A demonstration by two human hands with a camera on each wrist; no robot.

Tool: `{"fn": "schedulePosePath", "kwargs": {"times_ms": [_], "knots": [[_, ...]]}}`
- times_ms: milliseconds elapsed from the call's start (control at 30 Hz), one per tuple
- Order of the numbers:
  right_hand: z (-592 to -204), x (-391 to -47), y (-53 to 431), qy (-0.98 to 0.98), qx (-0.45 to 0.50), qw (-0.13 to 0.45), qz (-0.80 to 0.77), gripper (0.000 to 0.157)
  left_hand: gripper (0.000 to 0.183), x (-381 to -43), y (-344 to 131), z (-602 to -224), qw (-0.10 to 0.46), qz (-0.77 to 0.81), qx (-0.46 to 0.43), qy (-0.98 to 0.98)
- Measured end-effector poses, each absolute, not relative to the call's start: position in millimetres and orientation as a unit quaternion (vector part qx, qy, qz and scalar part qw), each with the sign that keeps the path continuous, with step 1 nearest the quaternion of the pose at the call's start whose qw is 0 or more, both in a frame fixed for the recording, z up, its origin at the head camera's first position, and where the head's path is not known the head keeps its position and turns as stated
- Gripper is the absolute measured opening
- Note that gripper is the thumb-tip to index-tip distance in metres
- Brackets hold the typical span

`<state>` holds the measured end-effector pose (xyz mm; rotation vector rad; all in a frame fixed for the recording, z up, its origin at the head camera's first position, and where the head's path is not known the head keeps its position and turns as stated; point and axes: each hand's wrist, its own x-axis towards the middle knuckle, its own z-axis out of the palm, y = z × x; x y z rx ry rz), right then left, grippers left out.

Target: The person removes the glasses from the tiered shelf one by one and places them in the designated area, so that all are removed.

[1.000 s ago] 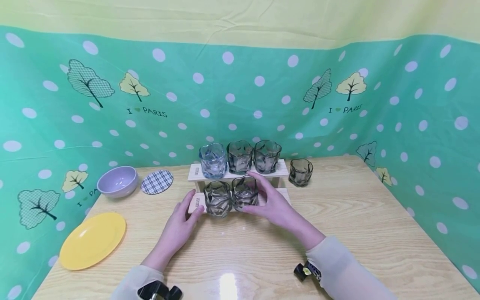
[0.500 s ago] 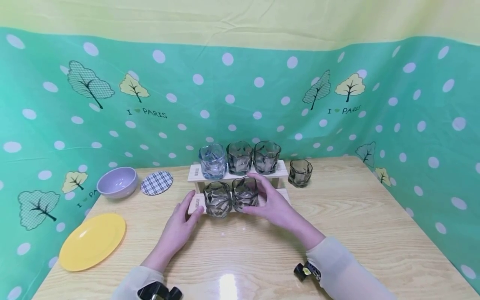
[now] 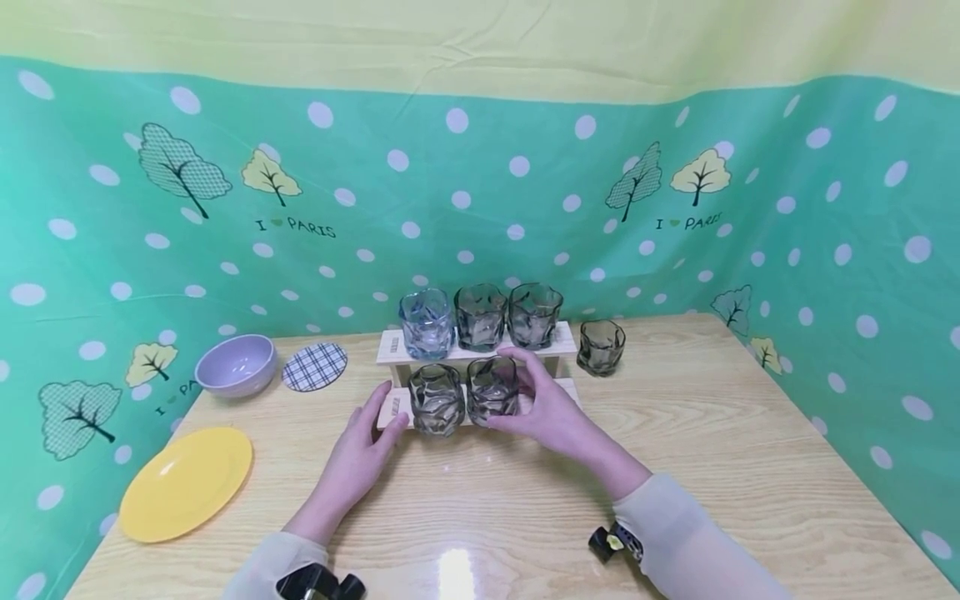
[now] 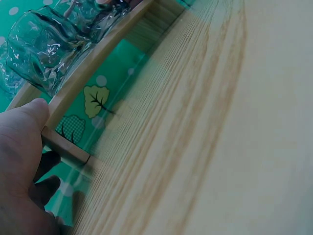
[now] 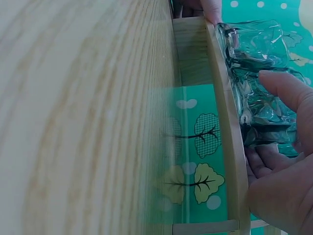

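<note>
A two-tier wooden rack [image 3: 395, 406] stands in the middle of the table. On its lower tier sit two wavy grey glasses, the left glass [image 3: 437, 402] and the right glass [image 3: 492, 392], side by side. My right hand [image 3: 551, 414] holds the right glass, thumb in front and fingers around its far side. At the rack's left end, my left hand [image 3: 358, 454] grips the lower tier; in the left wrist view its thumb [image 4: 36, 111] lies at the front corner. The upper tier carries a bluish glass [image 3: 427, 325] and two grey glasses [image 3: 481, 318].
Another grey glass [image 3: 601, 347] stands on the table right of the rack. To the left are a purple bowl [image 3: 236, 367], a checked round coaster [image 3: 315, 367] and a yellow plate [image 3: 187, 485]. A green polka-dot cloth [image 3: 465, 200] hangs behind.
The right glass on the lower tier has shifted slightly right with my right hand around it, and a narrow gap shows between the two lower glasses. My left hand keeps its place.
</note>
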<state>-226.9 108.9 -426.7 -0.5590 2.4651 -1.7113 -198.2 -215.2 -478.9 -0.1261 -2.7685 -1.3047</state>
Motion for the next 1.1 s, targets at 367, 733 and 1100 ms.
{"fn": "schedulePosePath", "kwargs": {"times_ms": [367,733,1100], "knots": [[-427.7,-227.7,109.9,0.811,-0.193,0.039,-0.552,0.107,0.079,-198.8,-215.9,-475.7,0.027,-0.423,-0.041,-0.905],[-427.1,-222.5,113.2,0.82,-0.167,0.032,-0.547,0.103,0.078,-197.3,-216.6,-477.6,0.027,-0.426,-0.037,-0.904],[-420.3,-213.4,136.4,0.814,-0.155,0.036,-0.559,0.106,0.077,-201.3,-220.5,-480.6,0.018,-0.438,-0.058,-0.897]]}}
